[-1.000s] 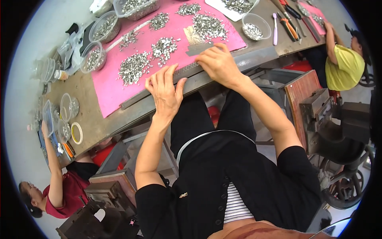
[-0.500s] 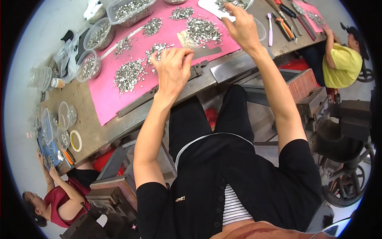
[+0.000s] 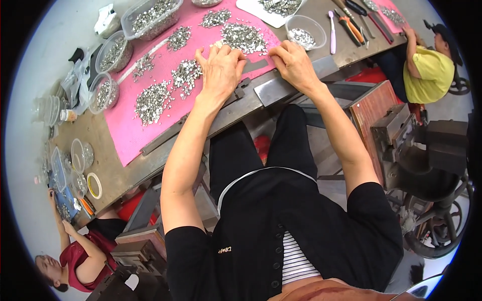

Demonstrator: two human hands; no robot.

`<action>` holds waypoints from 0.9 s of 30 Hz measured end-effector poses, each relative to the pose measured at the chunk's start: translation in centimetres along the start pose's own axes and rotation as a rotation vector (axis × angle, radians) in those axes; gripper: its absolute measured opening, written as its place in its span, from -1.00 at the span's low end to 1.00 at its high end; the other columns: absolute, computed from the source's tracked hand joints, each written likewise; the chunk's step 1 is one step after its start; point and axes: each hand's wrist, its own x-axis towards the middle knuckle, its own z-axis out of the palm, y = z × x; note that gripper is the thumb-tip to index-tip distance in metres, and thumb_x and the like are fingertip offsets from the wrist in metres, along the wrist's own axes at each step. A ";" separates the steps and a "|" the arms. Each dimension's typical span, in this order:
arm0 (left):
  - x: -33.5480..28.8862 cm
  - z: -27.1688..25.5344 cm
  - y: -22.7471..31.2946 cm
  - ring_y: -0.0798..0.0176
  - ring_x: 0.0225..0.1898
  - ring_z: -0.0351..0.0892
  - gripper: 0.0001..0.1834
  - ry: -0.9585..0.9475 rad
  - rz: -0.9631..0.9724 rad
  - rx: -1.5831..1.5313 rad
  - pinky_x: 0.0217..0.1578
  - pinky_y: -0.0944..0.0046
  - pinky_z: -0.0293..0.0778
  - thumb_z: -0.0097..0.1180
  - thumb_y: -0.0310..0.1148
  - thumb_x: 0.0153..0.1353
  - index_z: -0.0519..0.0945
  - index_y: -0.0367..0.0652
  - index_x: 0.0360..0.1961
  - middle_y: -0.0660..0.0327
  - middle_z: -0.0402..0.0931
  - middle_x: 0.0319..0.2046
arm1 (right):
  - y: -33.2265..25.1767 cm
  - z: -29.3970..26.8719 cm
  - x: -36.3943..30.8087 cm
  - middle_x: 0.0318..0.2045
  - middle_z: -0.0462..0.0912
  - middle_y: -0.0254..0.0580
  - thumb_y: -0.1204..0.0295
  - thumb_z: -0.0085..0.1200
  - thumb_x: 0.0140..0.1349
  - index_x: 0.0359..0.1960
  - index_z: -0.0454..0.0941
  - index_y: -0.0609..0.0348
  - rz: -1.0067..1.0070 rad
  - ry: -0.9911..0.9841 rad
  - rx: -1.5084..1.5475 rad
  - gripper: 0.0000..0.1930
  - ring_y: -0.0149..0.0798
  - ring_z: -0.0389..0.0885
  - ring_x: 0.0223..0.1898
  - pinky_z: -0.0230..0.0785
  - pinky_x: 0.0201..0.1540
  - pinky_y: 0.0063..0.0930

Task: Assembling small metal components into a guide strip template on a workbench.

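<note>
Presumably for easy reach, metal pieces [image 3: 243, 37] lie heaped near the left hand [image 3: 220, 69] and right hand [image 3: 296, 65], though whether their bent fingers clasp anything, I cannot tell.

Left hand [image 3: 221, 70] has room rightward, metal heap [image 3: 245, 38] ahead.

wall: a pale, plain wall [image 3: 22, 150] curved along the left rim.
bench: a long workbench [image 3: 100, 133] with a worn brownish top ran slantwise.
seats: red stools [image 3: 131, 206] showed below its near edge.
machinery: a dark machine [image 3: 444, 145] stood at right, beside a reddish-brown wooden panel [image 3: 369, 110].
floor: the floor [image 3: 437, 266] was pale grey.
light: bright and even.
</note>
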 end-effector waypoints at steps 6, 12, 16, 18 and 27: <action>-0.2 -0.9 -0.2 0.13 -0.10 0.53 -0.92 -0.004 0.030 -0.057 0.20 -0.29 0.08 0.28 -0.33 0.18 0.66 -0.04 -0.33 0.28 0.58 -0.33 | 0.2 -0.4 -0.4 -0.31 0.55 -0.20 0.48 0.21 0.20 -0.26 0.62 0.12 0.055 -0.048 0.061 -0.91 -0.07 0.54 -0.21 0.37 -0.04 -0.20; -4.4 -5.1 -0.2 0.12 -0.14 0.54 -0.91 0.051 -0.184 -0.152 0.19 -0.14 0.11 0.17 -0.41 0.27 0.54 -0.12 -0.22 0.23 0.56 -0.30 | -0.3 0.4 -0.3 -0.33 0.54 -0.22 0.41 0.28 0.17 -0.31 0.61 0.09 0.121 -0.023 0.084 -0.88 -0.06 0.53 -0.21 0.36 -0.07 -0.16; -7.3 -5.9 0.3 0.13 -0.13 0.55 -0.92 0.017 -0.203 -0.212 0.20 -0.10 0.12 0.14 -0.44 0.30 0.53 -0.13 -0.21 0.23 0.55 -0.29 | -0.7 0.3 0.0 -0.41 0.53 -0.15 0.46 0.29 0.15 -0.36 0.59 0.20 0.050 0.054 -0.021 -0.88 -0.03 0.53 -0.31 0.38 -0.20 -0.17; -7.9 -6.0 0.6 0.14 -0.15 0.54 -0.91 0.008 -0.169 -0.217 0.21 -0.11 0.14 0.18 -0.44 0.27 0.55 -0.12 -0.22 0.23 0.54 -0.30 | -0.6 0.1 0.0 -0.39 0.56 -0.17 0.49 0.28 0.15 -0.30 0.63 0.18 0.100 0.020 0.043 -0.89 -0.10 0.59 -0.30 0.43 -0.20 -0.26; -7.8 -6.0 1.1 0.15 -0.20 0.53 -0.91 0.020 -0.077 -0.111 0.24 -0.15 0.16 0.27 -0.42 0.16 0.60 -0.10 -0.31 0.25 0.52 -0.37 | -0.1 0.5 -0.3 -0.39 0.56 -0.25 0.45 0.29 0.12 -0.35 0.65 0.08 0.129 0.022 0.086 -0.92 -0.10 0.55 -0.25 0.38 -0.13 -0.21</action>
